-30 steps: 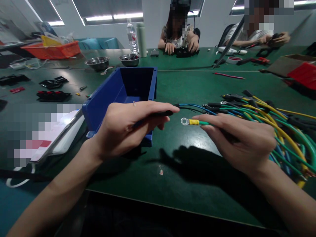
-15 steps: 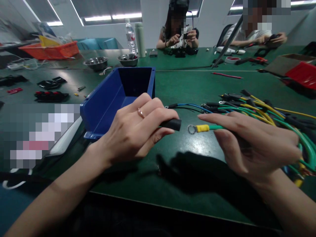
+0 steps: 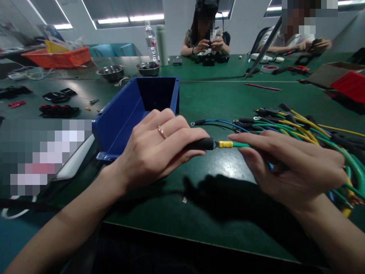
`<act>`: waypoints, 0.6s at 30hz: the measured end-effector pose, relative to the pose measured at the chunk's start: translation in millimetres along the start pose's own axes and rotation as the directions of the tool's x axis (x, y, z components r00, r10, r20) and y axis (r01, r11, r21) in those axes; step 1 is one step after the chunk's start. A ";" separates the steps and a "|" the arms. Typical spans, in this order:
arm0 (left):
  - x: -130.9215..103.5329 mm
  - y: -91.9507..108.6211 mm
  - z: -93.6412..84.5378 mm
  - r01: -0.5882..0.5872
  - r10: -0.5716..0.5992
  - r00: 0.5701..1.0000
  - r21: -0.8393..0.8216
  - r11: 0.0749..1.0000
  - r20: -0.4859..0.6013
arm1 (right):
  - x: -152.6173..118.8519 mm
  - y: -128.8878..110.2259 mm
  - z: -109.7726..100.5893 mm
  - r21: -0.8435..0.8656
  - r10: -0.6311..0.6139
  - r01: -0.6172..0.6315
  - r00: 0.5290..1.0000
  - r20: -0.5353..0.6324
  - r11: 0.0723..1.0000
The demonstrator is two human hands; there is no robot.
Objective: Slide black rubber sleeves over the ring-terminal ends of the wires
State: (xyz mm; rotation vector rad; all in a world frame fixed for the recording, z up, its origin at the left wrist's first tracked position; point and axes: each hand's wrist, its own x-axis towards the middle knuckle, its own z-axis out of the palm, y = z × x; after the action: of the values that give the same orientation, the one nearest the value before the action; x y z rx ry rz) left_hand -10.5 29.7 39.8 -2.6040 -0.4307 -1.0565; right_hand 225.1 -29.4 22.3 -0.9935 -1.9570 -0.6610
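My left hand (image 3: 159, 146), with a ring on one finger, pinches a black sleeve (image 3: 203, 144) that points right. At the sleeve's open end sits the metal lug of a green wire (image 3: 240, 145); the lug is partly inside, and its yellow collar (image 3: 226, 144) shows outside. My right hand (image 3: 291, 163) grips the green wire between thumb and forefinger, just right of the collar. Behind and beside my right hand lies a bundle of green, yellow and blue wires (image 3: 302, 127) with black sleeves and ring lugs. A blue bin (image 3: 116, 118) stands open behind my left hand.
Two metal bowls (image 3: 110, 73), a water bottle (image 3: 151, 43) and a green flask (image 3: 162, 45) stand farther back. Black parts (image 3: 58, 111) lie at left, near an orange basket (image 3: 61, 59). A red wire (image 3: 262, 87) lies beyond the bundle. Two people sit across the table.
My right hand has brought the green wire left, and its ring lug has partly entered the black sleeve. The sleeve is now nearly level, and my left hand has shifted slightly.
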 end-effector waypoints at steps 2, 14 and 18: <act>0.4 0.5 -0.7 -0.011 0.011 1.000 0.026 1.000 0.006 | 0.1 -0.3 -0.3 -0.015 -0.021 0.021 1.000 0.003 1.000; 0.8 6.3 8.7 -0.067 0.067 0.997 -0.004 0.998 0.043 | -4.5 -3.3 2.3 0.077 -0.081 0.078 0.996 0.045 0.994; 1.0 10.4 13.1 -0.056 0.056 0.998 -0.026 0.998 0.000 | -6.5 -4.3 4.9 0.127 -0.087 0.080 0.995 0.051 0.989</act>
State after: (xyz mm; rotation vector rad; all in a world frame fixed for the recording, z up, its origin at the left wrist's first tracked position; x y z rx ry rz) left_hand 2.3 25.3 29.8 -2.6227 -0.3440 -1.0499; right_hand 221.6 -30.7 13.8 -0.8661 -2.0717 -0.5546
